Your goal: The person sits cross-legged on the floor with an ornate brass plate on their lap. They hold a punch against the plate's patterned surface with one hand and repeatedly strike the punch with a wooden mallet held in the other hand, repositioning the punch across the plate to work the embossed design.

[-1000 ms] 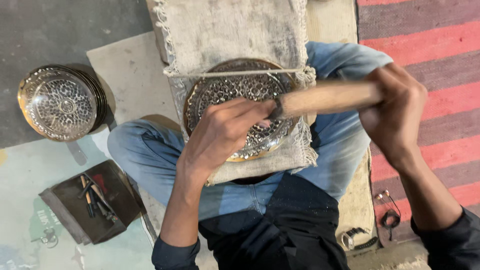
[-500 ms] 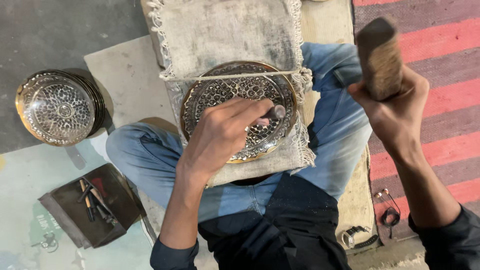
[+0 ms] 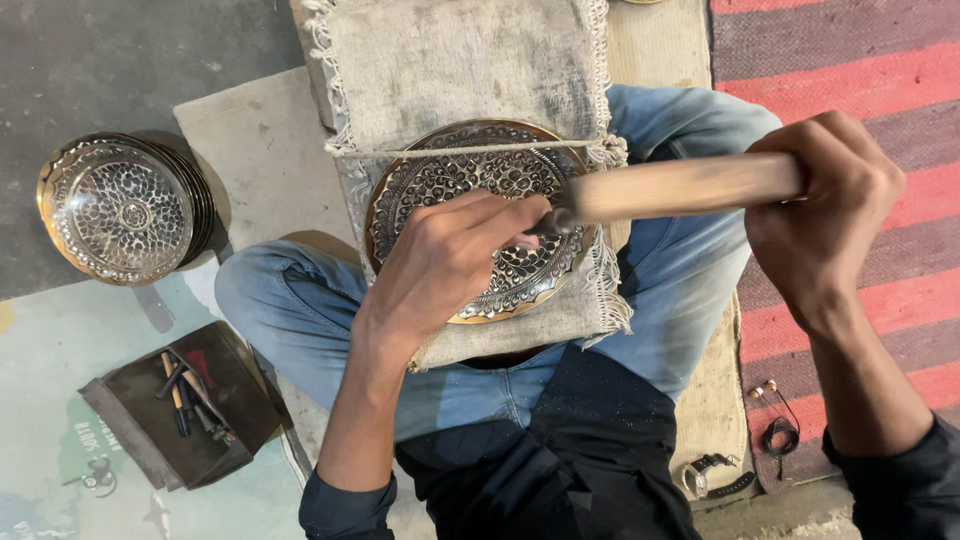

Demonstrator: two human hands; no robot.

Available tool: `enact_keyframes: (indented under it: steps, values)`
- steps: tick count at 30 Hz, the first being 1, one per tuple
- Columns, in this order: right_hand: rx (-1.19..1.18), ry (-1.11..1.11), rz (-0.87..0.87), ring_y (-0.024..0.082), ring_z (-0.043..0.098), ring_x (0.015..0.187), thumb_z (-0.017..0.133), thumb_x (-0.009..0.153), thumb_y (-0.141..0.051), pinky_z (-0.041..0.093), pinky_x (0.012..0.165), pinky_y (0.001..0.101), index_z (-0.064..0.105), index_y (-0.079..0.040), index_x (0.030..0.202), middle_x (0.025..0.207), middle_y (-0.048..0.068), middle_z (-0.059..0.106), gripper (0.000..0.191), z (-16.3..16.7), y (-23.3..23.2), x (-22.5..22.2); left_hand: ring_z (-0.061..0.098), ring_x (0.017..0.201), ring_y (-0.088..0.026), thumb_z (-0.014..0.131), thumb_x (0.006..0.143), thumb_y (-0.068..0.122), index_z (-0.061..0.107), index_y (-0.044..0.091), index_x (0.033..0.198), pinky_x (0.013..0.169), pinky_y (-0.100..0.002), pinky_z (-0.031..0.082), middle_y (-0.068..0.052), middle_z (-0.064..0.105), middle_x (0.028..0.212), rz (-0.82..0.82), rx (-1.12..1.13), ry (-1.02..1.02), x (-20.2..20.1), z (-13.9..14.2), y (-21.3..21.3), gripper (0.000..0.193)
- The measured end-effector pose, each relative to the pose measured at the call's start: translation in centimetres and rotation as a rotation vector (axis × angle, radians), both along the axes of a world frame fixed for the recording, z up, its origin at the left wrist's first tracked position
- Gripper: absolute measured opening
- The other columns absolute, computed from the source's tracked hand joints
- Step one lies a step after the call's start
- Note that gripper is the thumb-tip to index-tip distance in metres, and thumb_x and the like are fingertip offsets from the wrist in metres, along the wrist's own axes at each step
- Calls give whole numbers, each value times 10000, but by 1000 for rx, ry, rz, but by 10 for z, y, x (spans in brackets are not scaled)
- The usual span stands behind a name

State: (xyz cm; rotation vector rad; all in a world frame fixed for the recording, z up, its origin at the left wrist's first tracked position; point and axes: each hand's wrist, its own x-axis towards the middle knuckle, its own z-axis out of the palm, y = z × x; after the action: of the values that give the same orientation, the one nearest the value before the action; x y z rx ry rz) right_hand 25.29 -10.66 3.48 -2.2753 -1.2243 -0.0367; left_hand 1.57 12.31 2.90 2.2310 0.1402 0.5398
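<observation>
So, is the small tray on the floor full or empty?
Not empty: the dark tray beside the person's knee holds several thin metal tools, lying loose in it. It is not filled to the rim.

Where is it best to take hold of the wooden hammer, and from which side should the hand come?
Take the wooden hammer at the far end of its long, straight handle, coming from the person's right. The handle lies level and points that way, while its head end sits over the engraved plate beside the left hand. The right hand already wraps that end.
</observation>
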Motion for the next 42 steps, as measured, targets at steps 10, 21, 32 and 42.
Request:
enact_keyframes:
  steps: [10, 21, 32, 42]
  values:
    - [95, 313, -125, 139, 618, 780, 726, 877, 94, 476, 744, 285, 636, -12, 920, 913, 28, 647, 145, 6, -9, -3, 797, 931, -181, 703, 998, -25, 657, 13, 1205, 800, -252, 674, -107, 778, 1030, 264, -274, -197, -11, 10, -17, 215]
    - [417, 858, 37, 145, 645, 795, 617, 1052, -25, 542, 783, 255, 490, -32, 1420, 986, 61, 645, 389, 34, -2, 29, 767, 843, -159, 736, 967, 76, 637, 16, 1066, 618, -245, 538, -73, 794, 958, 926, -610, -40, -5, -4, -93, 152]
    - [-196, -172, 489, 274, 662, 1034, 732, 992, 163, 556, 893, 354, 579, -7, 1372, 1122, 182, 637, 443, 93, 53, 35, 779, 915, -203, 578, 959, -143, 635, -23, 1130, 815, -315, 641, -121, 742, 1031, 924, -349, -167, 4, -12, -105, 217]
    - [-226, -521, 685, 287, 631, 920, 897, 816, -25, 529, 789, 404, 707, -91, 1316, 1023, 85, 647, 539, 124, 93, 7, 746, 875, -303, 643, 934, -46, 676, -42, 1118, 763, -405, 577, -185, 728, 956, 1023, -195, -40, 3, -19, -105, 187]
